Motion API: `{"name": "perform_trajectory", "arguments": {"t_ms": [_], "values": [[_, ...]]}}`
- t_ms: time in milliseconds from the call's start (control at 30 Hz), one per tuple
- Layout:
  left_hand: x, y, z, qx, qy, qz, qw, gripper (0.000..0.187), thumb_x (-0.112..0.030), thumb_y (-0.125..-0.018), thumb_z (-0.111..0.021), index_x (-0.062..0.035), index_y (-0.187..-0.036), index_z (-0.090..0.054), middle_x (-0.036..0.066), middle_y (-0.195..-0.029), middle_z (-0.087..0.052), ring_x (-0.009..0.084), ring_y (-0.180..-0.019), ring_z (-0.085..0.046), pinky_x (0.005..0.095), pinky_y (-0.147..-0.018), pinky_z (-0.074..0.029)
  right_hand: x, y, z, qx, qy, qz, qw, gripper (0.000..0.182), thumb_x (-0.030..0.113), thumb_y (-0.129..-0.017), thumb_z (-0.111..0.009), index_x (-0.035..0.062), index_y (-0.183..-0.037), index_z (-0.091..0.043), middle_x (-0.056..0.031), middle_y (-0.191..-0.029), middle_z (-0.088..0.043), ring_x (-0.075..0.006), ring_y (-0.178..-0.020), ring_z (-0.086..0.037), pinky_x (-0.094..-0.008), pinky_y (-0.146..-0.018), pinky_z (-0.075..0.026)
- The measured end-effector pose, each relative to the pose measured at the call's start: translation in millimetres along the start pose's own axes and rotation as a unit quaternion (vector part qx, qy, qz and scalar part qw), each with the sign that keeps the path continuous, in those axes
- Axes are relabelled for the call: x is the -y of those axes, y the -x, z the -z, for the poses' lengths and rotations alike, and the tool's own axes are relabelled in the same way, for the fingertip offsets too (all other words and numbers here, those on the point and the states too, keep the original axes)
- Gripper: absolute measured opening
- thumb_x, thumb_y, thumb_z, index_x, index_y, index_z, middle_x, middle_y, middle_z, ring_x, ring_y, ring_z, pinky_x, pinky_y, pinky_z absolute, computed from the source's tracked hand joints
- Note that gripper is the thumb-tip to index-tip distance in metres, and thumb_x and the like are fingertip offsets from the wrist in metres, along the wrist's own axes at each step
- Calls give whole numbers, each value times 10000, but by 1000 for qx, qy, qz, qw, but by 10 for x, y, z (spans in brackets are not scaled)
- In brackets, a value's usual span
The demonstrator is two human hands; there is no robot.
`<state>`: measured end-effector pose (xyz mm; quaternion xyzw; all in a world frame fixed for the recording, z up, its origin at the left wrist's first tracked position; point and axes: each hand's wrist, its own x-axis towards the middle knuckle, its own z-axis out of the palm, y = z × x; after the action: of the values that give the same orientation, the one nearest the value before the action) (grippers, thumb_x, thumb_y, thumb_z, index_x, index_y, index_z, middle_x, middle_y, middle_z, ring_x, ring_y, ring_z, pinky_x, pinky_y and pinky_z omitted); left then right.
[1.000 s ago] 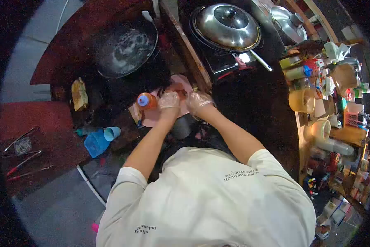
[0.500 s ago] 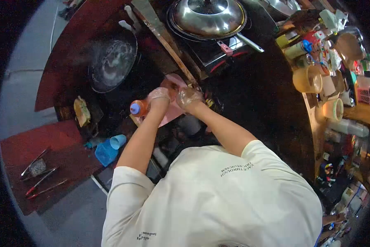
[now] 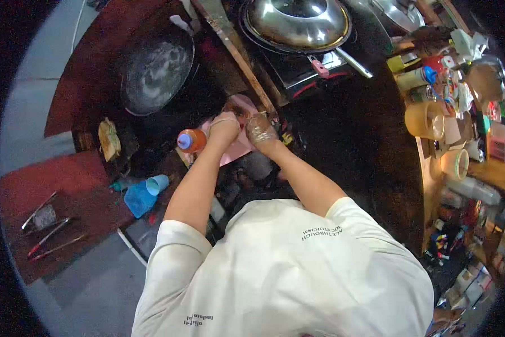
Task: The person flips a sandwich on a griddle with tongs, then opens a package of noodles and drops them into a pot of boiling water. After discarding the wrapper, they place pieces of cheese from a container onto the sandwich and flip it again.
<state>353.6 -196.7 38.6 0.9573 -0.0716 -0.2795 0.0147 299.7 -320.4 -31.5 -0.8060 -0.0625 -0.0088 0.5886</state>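
My left hand (image 3: 225,128) and my right hand (image 3: 259,128) work side by side over a pink sheet or board (image 3: 238,149), each in a clear plastic glove. The left fingers curl inward at the reddish-brown stuff (image 3: 242,112) on the pink surface; what they hold is hidden. My right fingers are also drawn together at its right edge, and I cannot make out anything in them. Just left of my left hand is an orange squeeze bottle (image 3: 194,141) with a purple cap.
A round dark pan (image 3: 158,73) with a whitish surface is at upper left. A steel-lidded pan (image 3: 297,25) sits on a cooktop at the top. Tongs (image 3: 47,238) lie on the red table (image 3: 67,185). Blue containers (image 3: 143,197) are beside it; tubs (image 3: 425,119) and bottles crowd the right.
The view has shifted slightly. My left hand has rolled further over and moved in closer to the reddish-brown stuff; my right hand stays close by.
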Motion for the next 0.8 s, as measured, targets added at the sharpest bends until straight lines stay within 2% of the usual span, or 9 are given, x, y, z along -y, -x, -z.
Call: {"name": "perform_trajectory", "arguments": {"t_ms": [100,200,300,400,500,533,567,667,800], "values": [[-42,15,123,82,25,58,995,312,-88,-797,-650,9,-1092,-681,234,-1162,-654,387,-1103,-632,460,-912,-524,102,-53,64,19,-61,23,998,485,149,-928,-494,55,-1402,-453,-143,-1342,-538,-247,-1237,-517,-338,-1059,-388],[301,-449,-641,23,49,30,998,358,-100,-786,-653,10,-1126,-630,218,-1218,-629,397,-1121,-619,484,-908,-528,9,-20,27,137,5,-154,978,496,172,-923,-508,48,-1401,-457,-170,-1331,-545,-265,-1206,-547,-345,-1010,-436],[-18,-53,-197,11,90,100,991,400,-79,-749,-693,6,-1135,-635,218,-1207,-637,382,-1147,-610,482,-928,-518,-104,6,-77,-70,181,130,972,199,123,-827,-555,-6,-924,-671,-224,-913,-652,-384,-864,-638,-470,-767,-512],[4,-276,-276,46,131,125,982,509,-53,-704,-753,-16,-1195,-626,218,-1249,-613,369,-1197,-579,454,-959,-504,-92,-161,-57,232,256,-164,924,369,146,-962,-462,51,-1312,-535,-231,-1306,-544,-364,-1217,-518,-422,-1054,-401],[-34,-294,-287,71,147,171,972,621,-55,-664,-803,-32,-1254,-611,182,-1329,-579,324,-1220,-576,421,-967,-504,-75,-55,-78,-7,141,73,987,346,148,-955,-469,25,-1264,-562,-228,-1317,-541,-369,-1205,-529,-434,-1029,-421],[123,-457,-504,80,98,101,987,511,-119,-725,-762,-49,-1215,-638,170,-1261,-622,312,-1165,-608,413,-951,-504,-181,24,-114,-25,188,89,978,362,198,-938,-501,23,-1243,-583,-220,-1323,-540,-363,-1202,-532,-439,-1024,-423],[237,-615,-732,90,48,32,994,412,-183,-786,-721,-65,-1177,-665,158,-1194,-665,301,-1110,-640,405,-935,-504,-138,38,-73,-25,189,90,978,362,198,-938,-501,23,-1243,-583,-220,-1323,-540,-363,-1202,-532,-439,-1024,-423],[181,-689,-794,92,127,60,986,349,-174,-804,-697,-71,-1136,-670,143,-1131,-663,286,-1032,-630,403,-863,-492,122,87,108,267,438,-30,858,380,221,-923,-513,32,-1248,-572,-233,-1245,-591,-353,-1159,-570,-465,-987,-449],[182,-692,-735,103,354,92,925,228,-155,-839,-650,-82,-1054,-681,113,-1005,-659,257,-874,-611,398,-720,-469,148,386,106,107,394,-67,911,431,102,-833,-558,-26,-1244,-557,-186,-967,-680,-326,-935,-679,-440,-766,-559]]}}
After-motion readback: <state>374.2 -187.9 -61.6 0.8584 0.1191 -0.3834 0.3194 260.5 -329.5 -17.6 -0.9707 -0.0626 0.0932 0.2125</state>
